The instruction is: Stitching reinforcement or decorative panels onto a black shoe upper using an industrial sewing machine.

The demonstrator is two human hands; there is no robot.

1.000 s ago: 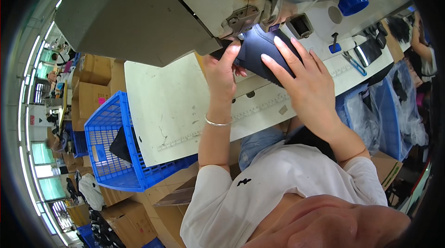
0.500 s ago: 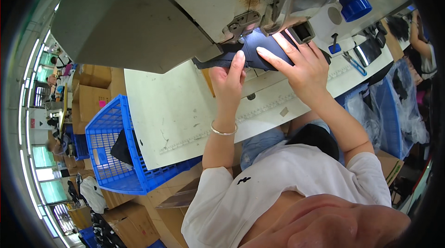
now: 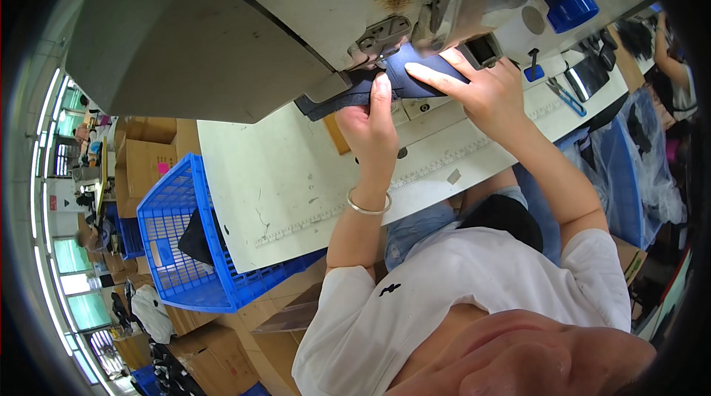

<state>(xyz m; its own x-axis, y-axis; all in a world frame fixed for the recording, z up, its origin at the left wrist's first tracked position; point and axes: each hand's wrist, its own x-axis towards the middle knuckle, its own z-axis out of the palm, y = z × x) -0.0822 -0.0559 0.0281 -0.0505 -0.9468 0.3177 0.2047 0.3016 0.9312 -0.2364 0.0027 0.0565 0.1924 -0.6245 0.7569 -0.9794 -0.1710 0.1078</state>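
Observation:
A dark navy fabric piece (image 3: 421,79) lies under the head of a sewing machine (image 3: 381,39), lit by a bright lamp. Its left end, a thicker dark strip, sticks out past the machine. My left hand (image 3: 370,128) pinches the fabric's near edge, thumb on top and the other fingers curled beneath. A silver bangle circles that wrist. My right hand (image 3: 489,96) rests on the right part of the fabric, its index finger stretched out flat toward the needle area. Its other fingers are partly hidden by the machine. The needle itself cannot be made out.
The white table (image 3: 259,196) has a ruler strip along its near edge. Blue-handled snips (image 3: 569,97) and a dark phone-like slab (image 3: 589,78) lie at the right. A blue plastic crate (image 3: 189,237) stands left, beside cardboard boxes (image 3: 148,166). A plastic-lined blue bin (image 3: 618,181) stands right.
The fabric's left end reaches slightly farther left. My left wrist has shifted a little right, and my right hand's fingers sit closer together, farther under the machine head.

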